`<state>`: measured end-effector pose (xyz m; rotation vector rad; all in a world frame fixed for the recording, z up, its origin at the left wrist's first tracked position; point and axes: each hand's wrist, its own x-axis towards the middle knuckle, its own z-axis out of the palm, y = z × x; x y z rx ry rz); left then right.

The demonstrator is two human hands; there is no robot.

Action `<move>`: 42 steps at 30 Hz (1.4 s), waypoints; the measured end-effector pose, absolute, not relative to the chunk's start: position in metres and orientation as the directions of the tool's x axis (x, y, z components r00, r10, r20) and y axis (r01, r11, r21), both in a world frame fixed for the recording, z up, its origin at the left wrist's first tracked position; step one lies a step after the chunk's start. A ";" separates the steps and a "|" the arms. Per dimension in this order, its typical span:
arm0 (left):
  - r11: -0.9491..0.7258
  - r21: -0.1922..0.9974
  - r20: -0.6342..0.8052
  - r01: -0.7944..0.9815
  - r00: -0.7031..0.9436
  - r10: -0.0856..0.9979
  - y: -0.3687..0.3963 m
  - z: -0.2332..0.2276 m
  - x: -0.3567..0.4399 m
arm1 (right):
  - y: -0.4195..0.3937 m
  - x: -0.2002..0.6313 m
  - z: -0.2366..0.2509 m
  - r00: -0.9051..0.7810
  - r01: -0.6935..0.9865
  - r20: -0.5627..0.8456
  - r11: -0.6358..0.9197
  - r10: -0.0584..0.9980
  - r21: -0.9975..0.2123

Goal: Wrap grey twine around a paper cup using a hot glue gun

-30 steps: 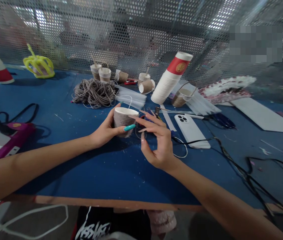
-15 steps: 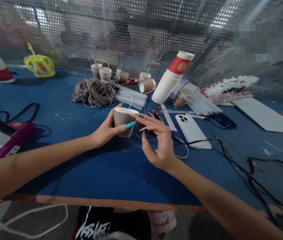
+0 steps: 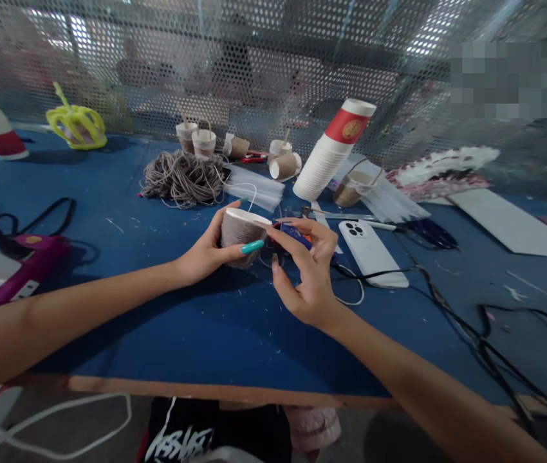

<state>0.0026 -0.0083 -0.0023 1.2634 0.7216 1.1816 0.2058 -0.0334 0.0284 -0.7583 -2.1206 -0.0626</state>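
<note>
A paper cup (image 3: 239,233) wrapped in grey cord is tilted a little towards me, its white rim showing. My left hand (image 3: 210,249) is closed round it, the thumb across the near side and the fingers mostly hidden behind. At the cup's right side is my right hand (image 3: 308,273), its fingers bent and spread apart with nothing held between them. One fingertip lies at the cup's rim; whether it touches cannot be made out. Past the right fingers a blue tool (image 3: 293,233) with an orange part shows, partly covered by the hand.
A heap of grey cord (image 3: 181,179) lies behind the cup, near several small cord-wrapped cups (image 3: 203,143). A leaning stack of paper cups (image 3: 324,157) stands farther right. A white phone (image 3: 374,254) and black cables (image 3: 452,312) lie right; a purple device (image 3: 17,270) sits left.
The cup has tipped slightly and shifted a little to the right in my left hand. My right fingers have bent and spread, uncovering more of the blue tool.
</note>
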 end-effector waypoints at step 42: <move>0.089 0.923 0.037 -0.374 0.317 0.948 -0.008 -0.004 0.001 | -0.020 0.212 0.026 -0.491 0.478 0.715 0.840 0.498 -0.256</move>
